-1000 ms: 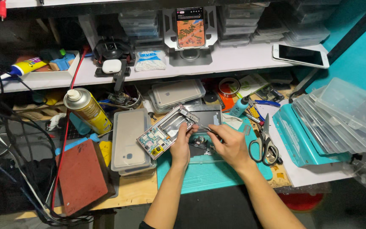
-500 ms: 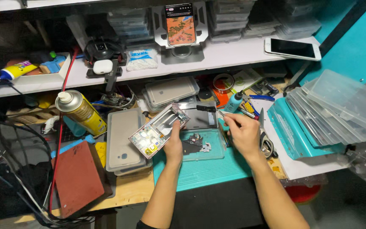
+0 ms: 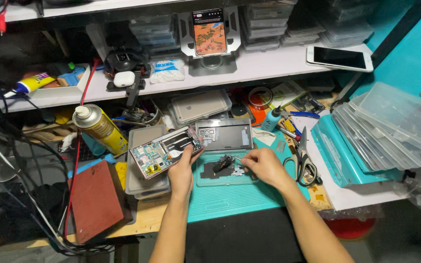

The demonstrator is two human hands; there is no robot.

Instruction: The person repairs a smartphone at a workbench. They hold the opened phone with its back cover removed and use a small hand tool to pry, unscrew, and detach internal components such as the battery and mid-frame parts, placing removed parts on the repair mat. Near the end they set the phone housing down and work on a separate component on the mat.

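One head-worn view, looking steeply down and forward over a cluttered repair bench.

The scene is seen from above and just behind the teal work mat [image 3: 239, 197], which is placed low and centre in the frame, close to the lens. Both forearms are seen entering from the bottom edge, the left hand [image 3: 181, 173] at the mat's left edge and the right hand [image 3: 266, 165] over the mat. Beyond the mat, the white shelf [image 3: 269, 65] is taken in at the top of the frame, farther off. No second view is provided, so nothing is shared between views.
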